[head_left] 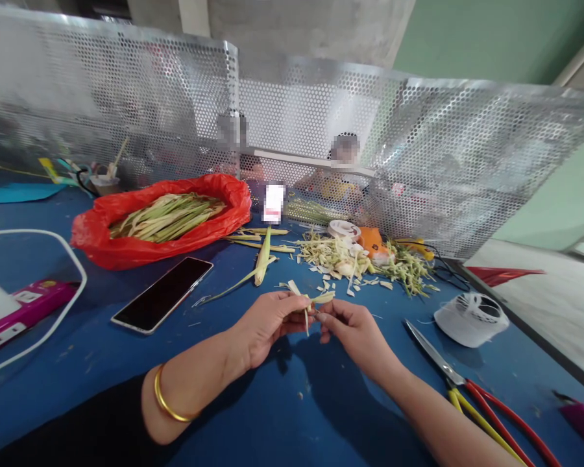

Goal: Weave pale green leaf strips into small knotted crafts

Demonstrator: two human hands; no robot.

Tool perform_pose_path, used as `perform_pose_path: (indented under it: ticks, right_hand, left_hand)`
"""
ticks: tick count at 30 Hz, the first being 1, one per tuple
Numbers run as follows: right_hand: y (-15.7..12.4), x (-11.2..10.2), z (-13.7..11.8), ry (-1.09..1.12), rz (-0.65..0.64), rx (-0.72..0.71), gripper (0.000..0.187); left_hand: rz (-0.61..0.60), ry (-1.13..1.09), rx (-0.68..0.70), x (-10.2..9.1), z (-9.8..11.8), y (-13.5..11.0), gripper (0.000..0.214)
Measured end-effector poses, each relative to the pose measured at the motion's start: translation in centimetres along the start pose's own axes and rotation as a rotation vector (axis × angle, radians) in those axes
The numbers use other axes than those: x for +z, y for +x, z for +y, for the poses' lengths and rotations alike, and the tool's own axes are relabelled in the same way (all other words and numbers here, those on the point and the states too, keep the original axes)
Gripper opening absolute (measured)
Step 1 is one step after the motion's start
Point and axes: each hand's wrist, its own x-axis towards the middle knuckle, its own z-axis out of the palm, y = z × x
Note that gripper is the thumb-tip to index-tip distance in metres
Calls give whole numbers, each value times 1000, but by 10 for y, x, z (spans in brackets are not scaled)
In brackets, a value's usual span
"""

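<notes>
- We have our left hand (267, 327) pinching a small bundle of pale husk strips (325, 297) between thumb and fingers; the bundle is above the middle of the tabletop (282, 425), with loose ends sticking out up, down and to the right.
- Our right hand (353, 324) meets it from the other side, thumb and forefinger drawn close together at the bundle's lower edge; we cannot tell whether they grip a strand of it.
- Around our left wrist we wear a gold bangle (161, 397), just past a black sleeve (87, 421).
- Beyond our hands we see a longer piece of husk (263, 263) lying on the tabletop, and to its right a heap of trimmings (338, 254) beside an orange packet (370, 240) and a roll of tape (344, 229).
- On our left stand a red plastic bag (95, 241) full of long greenish strips (175, 217), a dark-screened phone (163, 295) in front of it, and a magenta power strip (26, 310).
- On our right we find scissors (450, 373) with red and yellow handles, lying near a white spool (470, 324).
- Behind everything we face a perforated metal screen (302, 97), with people partly visible through it.
</notes>
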Motion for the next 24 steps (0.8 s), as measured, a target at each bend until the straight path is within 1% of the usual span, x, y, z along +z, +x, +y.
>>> perform_pose_path:
  ticks: [2,6,9,11,13,15,21,24]
  right_hand:
    - [-6,0,-3,-191,53,-118,23]
    - [-15,2,-8,-600,198,-432,22]
    - [-15,0,-11,-764,317,-619,21]
    - [-13,-3,-13,-789,361,-712,19]
    - [-10,-6,-14,-755,343,-757,17]
    - [-7,-8,-13,-722,296,-764,18]
    - [-6,-8,-8,-803,243,-730,23]
    - [-6,-8,-8,-748,234,-700,23]
  left_hand:
    - [27,10,13,1,1,0,17]
    - [77,15,40,1,0,1,20]
    - [63,39,35,2,-2,1,22]
    - [45,63,22,2,-3,0,22]
    - [22,88,5,3,-3,-1,22]
    - [4,105,-13,4,-3,-2,23]
    - [-49,158,-49,5,-2,-3,23]
    - [-88,180,-56,5,-2,-4,23]
